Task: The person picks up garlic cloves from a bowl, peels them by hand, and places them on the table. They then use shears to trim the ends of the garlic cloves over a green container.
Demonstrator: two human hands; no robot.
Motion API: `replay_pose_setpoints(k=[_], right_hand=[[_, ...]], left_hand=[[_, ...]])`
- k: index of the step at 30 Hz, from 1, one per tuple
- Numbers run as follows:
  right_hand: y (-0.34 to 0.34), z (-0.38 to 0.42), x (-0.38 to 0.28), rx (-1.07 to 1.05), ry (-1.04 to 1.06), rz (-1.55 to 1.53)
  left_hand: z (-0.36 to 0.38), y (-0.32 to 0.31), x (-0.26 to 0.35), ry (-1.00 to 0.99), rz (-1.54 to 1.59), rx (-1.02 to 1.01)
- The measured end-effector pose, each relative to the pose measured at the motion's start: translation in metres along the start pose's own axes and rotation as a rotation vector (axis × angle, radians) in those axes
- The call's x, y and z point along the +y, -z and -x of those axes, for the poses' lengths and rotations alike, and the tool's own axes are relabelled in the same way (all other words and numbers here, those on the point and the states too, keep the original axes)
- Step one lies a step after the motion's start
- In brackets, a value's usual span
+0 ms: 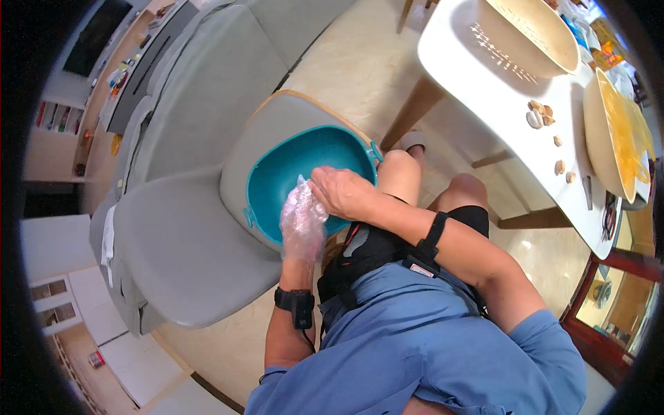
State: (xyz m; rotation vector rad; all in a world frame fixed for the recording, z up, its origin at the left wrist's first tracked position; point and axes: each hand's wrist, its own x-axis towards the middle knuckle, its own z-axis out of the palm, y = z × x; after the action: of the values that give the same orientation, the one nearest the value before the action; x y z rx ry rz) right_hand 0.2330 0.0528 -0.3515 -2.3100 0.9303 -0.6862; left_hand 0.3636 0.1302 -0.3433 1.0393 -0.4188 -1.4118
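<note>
My left hand (302, 218) wears a crinkled clear plastic glove, its fingers pointing forward over a teal basin (277, 173). Nothing shows in its grasp. My bare right hand (344, 194) is beside it, fingers bent and pinched on the plastic near the gloved fingertips; the exact pinch point is partly hidden. Both hands are above the near side of the basin. The basin has small side handles and rests on a grey chair seat (238, 149). Its visible inside shows only bare teal surface.
A white table (477, 90) at the right holds a beige perforated basket (532, 41), a beige bowl (600, 131) with yellow material, small brown and white pieces (536, 116), and scissors (609, 216). A grey sofa (207, 90) stands at the left.
</note>
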Motion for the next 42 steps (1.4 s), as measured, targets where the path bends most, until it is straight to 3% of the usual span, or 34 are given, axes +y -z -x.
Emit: replay_pose_setpoints(k=[4, 5, 6, 8, 10, 11, 13, 16, 19, 21, 23, 24, 26, 29, 30, 32, 34, 36, 38, 40, 42], right_hand=[[-0.019, 0.004, 0.014, 0.048, 0.068, -0.049], [-0.027, 0.005, 0.017, 0.086, 0.002, -0.133], [-0.026, 0.005, 0.020, 0.064, 0.066, -0.085], [-0.035, 0.001, 0.023, 0.102, -0.049, -0.197], [-0.029, 0.002, 0.015, 0.094, -0.069, -0.247], [-0.024, 0.001, 0.011, 0.090, -0.100, -0.280], [-0.016, -0.002, 0.012, 0.100, -0.133, -0.305], [-0.012, -0.006, 0.013, 0.128, -0.182, -0.318], [-0.005, -0.003, 0.013, -0.154, -0.281, -0.064], [-0.004, -0.003, 0.008, -0.142, -0.312, -0.083], [-0.010, -0.005, 0.004, -0.133, -0.342, -0.098], [-0.018, -0.008, 0.002, -0.025, -0.360, -0.159], [-0.024, -0.011, -0.003, 0.099, -0.389, -0.212], [-0.007, -0.012, -0.026, 0.214, -0.261, -0.394], [-0.001, -0.010, -0.031, 0.206, -0.141, -0.332], [0.001, -0.007, -0.034, 0.206, -0.026, -0.257], [-0.003, -0.001, -0.031, 0.095, 0.095, -0.074], [-0.005, 0.003, -0.031, 0.133, 0.098, -0.029], [-0.006, 0.007, -0.032, 0.146, 0.066, -0.202], [-0.020, 0.005, -0.025, 0.145, 0.116, -0.126], [-0.011, 0.004, -0.025, 0.052, 0.117, -0.104]], left_hand=[[0.008, -0.004, 0.001, -0.059, -0.405, 0.094], [0.008, -0.002, -0.001, -0.018, -0.217, 0.080], [0.005, 0.006, -0.002, 0.015, -0.291, 0.050], [-0.005, 0.033, -0.012, 0.045, -0.247, 0.025], [-0.003, 0.027, -0.005, -0.079, -0.710, 0.027], [-0.001, 0.023, 0.001, -0.081, -0.704, 0.007], [0.000, 0.018, 0.010, 0.034, -0.292, 0.156], [-0.002, 0.036, 0.013, -0.007, -0.134, 0.077], [-0.004, 0.026, 0.017, 0.041, -0.080, 0.113], [-0.006, 0.043, 0.013, 0.068, -0.026, 0.135], [-0.019, 0.072, 0.003, 0.215, 0.267, 0.032], [-0.017, 0.060, 0.002, 0.221, 0.265, 0.025], [-0.015, 0.035, -0.003, 0.181, -0.200, 0.184], [-0.075, 0.157, -0.048, 0.014, -1.005, -0.392], [-0.067, 0.129, -0.038, 0.009, -1.007, -0.406], [-0.030, 0.037, -0.003, 0.310, 0.396, -0.179], [-0.041, 0.057, -0.002, 0.274, 0.342, -0.395], [-0.038, 0.056, -0.003, 0.267, 0.304, -0.361], [-0.039, 0.057, -0.005, 0.268, 0.257, -0.336], [-0.040, 0.056, -0.006, 0.266, 0.208, -0.322], [-0.041, 0.057, -0.006, 0.260, 0.156, -0.303]])
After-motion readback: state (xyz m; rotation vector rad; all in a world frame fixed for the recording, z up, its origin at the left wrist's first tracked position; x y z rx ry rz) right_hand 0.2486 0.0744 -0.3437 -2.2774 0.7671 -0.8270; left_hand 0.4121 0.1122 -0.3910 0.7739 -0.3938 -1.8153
